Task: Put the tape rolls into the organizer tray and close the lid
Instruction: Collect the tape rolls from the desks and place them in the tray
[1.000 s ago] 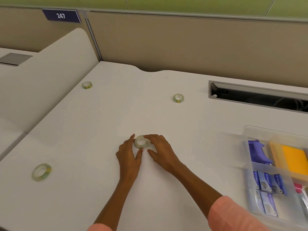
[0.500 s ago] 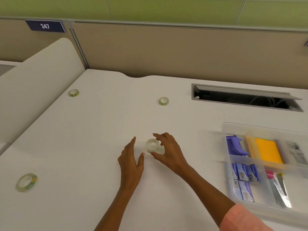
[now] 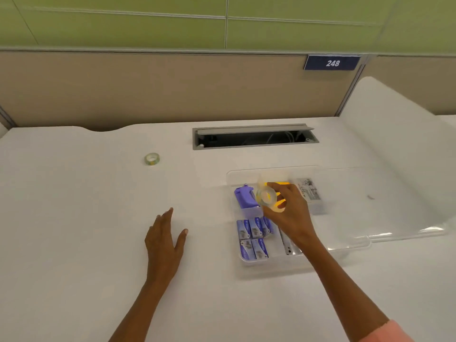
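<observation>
Head view: right hand [image 3: 293, 213] grips a clear tape roll [image 3: 266, 197] over the open organizer tray [image 3: 271, 264].
Its hole faces the camera; the hand hides the tray's middle compartments. Left hand [image 3: 164, 239] rests open on the bench [image 3: 86, 218]; another tape roll [image 3: 152, 159] lies flat, far-left.

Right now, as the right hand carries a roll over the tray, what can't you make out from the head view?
- Yellow item: mostly hidden behind the right hand and its tape roll; identity unclear.
- Grip on that roll: motion blur smears the fingertips.
- Metal items: the forearm covers most of them.
- Printed label: too blurred to read.
- Lid: clear plastic, far edge hard to trace.
- Other rolls: only one is in frame.
</observation>
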`<state>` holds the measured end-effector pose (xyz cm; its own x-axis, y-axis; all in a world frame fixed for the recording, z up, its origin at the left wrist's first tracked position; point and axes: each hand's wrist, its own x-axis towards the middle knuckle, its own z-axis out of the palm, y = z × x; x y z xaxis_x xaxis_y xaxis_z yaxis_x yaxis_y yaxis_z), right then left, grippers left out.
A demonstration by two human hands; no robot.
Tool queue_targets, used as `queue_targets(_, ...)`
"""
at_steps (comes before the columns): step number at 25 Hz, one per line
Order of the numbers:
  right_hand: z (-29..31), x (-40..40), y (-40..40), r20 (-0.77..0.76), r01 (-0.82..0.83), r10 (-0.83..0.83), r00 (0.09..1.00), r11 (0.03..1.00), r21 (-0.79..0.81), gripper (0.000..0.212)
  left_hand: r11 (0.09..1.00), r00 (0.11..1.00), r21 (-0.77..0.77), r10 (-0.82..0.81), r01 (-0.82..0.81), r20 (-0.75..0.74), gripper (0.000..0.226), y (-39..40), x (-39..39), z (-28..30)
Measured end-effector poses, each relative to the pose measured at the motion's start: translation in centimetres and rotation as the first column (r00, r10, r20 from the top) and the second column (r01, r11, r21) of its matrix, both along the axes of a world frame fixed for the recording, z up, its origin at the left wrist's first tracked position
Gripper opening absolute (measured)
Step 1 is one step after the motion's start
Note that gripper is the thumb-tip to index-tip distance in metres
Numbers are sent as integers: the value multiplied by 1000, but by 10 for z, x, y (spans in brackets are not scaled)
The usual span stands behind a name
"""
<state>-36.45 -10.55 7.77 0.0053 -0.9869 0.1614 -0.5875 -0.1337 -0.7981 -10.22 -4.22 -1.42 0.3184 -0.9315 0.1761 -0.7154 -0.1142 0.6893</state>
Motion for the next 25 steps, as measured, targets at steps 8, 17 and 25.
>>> queue_targets(8,-18,-109,5,-126,255,-242,962,962,98,58,996,996,70,-57,51,73,60,-9,-32,-13)
queue_targets(17,-49,-112,-10,-348,364,-259,901,887,282,42,990,977,133,-62,36,202,60,-7,-32,-18)
queue_targets(25,-53,-112,-20,-400,315,-185,898,904,289,38,991,964,129,-79,47,254,84,-7,-31,-18)
